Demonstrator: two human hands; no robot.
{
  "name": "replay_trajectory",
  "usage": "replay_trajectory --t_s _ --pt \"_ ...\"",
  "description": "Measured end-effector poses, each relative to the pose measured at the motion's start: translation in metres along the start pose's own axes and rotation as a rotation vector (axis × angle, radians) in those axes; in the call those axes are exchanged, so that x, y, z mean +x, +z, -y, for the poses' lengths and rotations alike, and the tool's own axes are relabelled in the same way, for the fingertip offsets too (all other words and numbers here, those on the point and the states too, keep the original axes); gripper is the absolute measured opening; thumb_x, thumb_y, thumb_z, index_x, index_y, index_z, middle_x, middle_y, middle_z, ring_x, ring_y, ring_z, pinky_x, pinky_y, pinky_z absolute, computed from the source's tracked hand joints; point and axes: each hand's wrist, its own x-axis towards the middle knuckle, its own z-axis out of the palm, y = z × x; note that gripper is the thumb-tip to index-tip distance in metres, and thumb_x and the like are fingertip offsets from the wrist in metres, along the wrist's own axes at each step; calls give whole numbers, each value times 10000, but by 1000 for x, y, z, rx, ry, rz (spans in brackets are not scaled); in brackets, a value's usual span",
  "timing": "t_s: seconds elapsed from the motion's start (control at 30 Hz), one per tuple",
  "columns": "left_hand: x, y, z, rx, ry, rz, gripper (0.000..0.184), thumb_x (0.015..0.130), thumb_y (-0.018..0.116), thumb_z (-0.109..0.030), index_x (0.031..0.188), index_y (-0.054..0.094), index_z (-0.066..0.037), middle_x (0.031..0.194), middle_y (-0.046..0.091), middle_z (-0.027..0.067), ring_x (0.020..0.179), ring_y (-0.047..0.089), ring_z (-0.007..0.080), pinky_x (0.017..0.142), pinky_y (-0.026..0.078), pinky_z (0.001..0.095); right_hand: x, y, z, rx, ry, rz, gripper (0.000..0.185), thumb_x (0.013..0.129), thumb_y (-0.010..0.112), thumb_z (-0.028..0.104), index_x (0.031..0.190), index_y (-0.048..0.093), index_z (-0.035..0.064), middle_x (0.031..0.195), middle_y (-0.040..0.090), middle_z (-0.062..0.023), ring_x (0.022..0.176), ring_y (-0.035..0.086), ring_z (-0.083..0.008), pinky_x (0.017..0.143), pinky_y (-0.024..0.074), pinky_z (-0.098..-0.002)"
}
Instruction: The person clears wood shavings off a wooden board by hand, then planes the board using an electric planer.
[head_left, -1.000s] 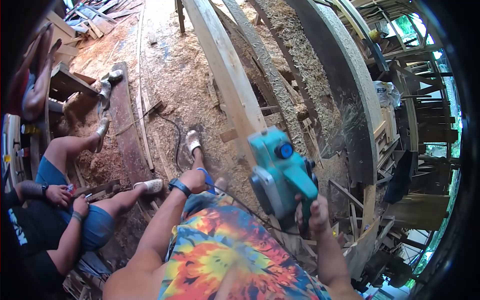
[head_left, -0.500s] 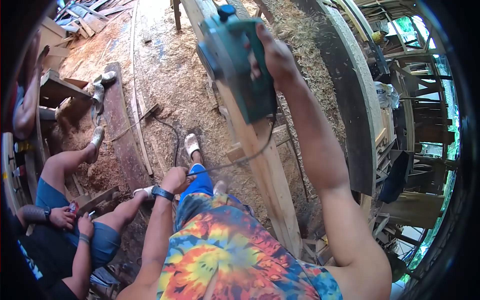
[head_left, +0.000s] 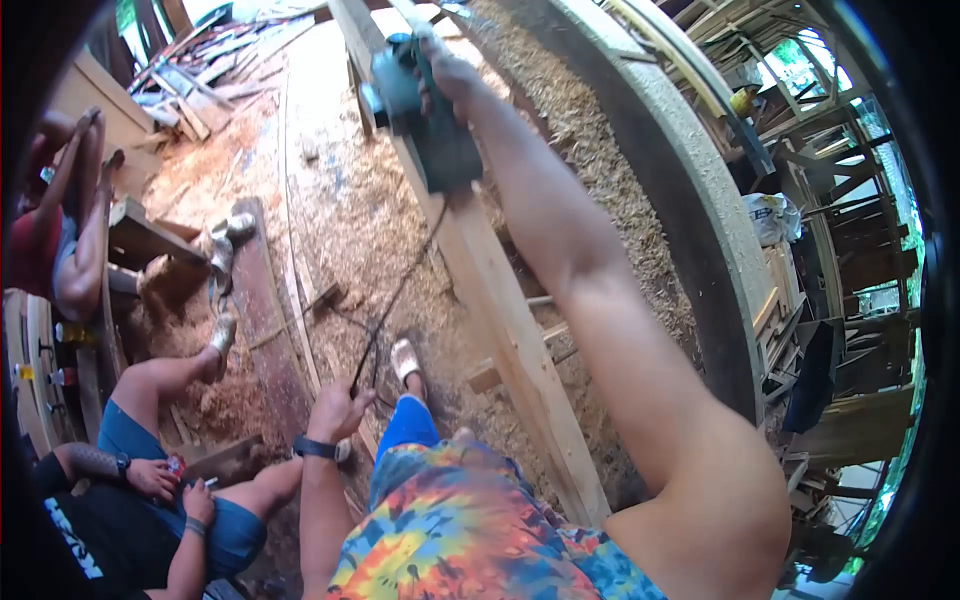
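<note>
My right hand [head_left: 450,82] is wrapped round the handle of a green electric planer [head_left: 425,145], far out at the end of my stretched arm. The planer rests on the upper face of a long pale wooden beam [head_left: 505,325]; motion blurs its body a little. From its rear end a dark power cord [head_left: 408,275] runs down to my left hand [head_left: 338,412]. That hand, with a dark band at its wrist, is closed on the cord beside my left leg, away from the beam.
Wood shavings [head_left: 335,190] cover the ground. A wide dark plank [head_left: 690,210] runs along the right, with stacked timber beyond. At lower left sits a person in blue shorts [head_left: 140,425]; another person's arm [head_left: 82,265] shows above. A board [head_left: 262,290] lies between us.
My right hand has pushed the planer farther along the beam, away from me. The cord now stretches more steeply up from my left hand, and my view has shifted.
</note>
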Motion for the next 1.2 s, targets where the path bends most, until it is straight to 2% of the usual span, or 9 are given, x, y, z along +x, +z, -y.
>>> replay_trajectory --t_s 0.1,0.13,0.17,0.33,0.43,0.57,0.7,0.93,1.2 --pt "-11 21 29 151 -12 99 450 871 717 -410 842 713 39 830 670 295 863 670 453 756 526 516 -92 -14 -6 -8 50 -19 556 986 521 574 885 567 29 614 548 -61 437 537 -177 410 484 -342" --pt "-12 41 57 158 38 114 398 899 707 -364 850 709 31 773 666 263 771 659 441 695 515 482 -129 -20 -12 -6 72 -26 553 988 522 570 895 573 27 610 554 -64 440 540 -174 408 475 -334" --pt "-26 26 19 351 -68 200 452 905 690 -415 832 721 30 801 676 270 796 664 447 704 523 486 -170 -27 -19 -1 95 -35 550 990 522 565 906 578 25 607 559 -66 443 543 -171 406 466 -327" --pt "-39 101 59 489 80 369 579 882 649 -564 824 737 5 840 678 289 845 672 451 747 535 515 -400 -53 -35 -19 193 -84 567 1010 485 561 1010 580 2 595 547 -48 459 525 -134 442 436 -282" --pt "-58 119 15 553 113 554 544 890 612 -552 891 757 -28 955 707 259 932 684 424 828 544 496 -533 -70 -56 -15 236 -126 621 1005 462 593 1064 567 -16 589 535 -48 474 528 -132 477 450 -274" --pt "-61 190 15 553 478 681 446 852 634 -433 795 737 -3 836 696 262 837 692 427 750 554 498 -688 -83 -74 -62 282 -190 789 903 537 714 1096 567 -51 600 560 -62 488 547 -141 501 475 -288" --pt "-84 213 -33 543 494 772 408 831 646 -410 781 741 -17 832 708 237 826 700 411 725 556 499 -798 -94 -99 -4 417 -302 928 758 619 823 1074 630 -50 601 588 -48 520 576 -127 474 444 -265" --pt "-79 224 -8 502 461 754 363 837 652 -416 809 752 -68 831 714 217 805 701 400 704 555 493 -768 -92 -87 -5 403 -288 930 753 638 812 1077 628 -60 595 586 -51 512 573 -131 471 442 -262" --pt "-49 187 24 519 345 608 490 889 618 -475 814 735 -6 877 705 250 859 692 418 766 551 497 -586 -75 -62 -62 216 -129 681 966 506 636 1046 583 -36 589 555 -39 471 524 -98 455 424 -245"
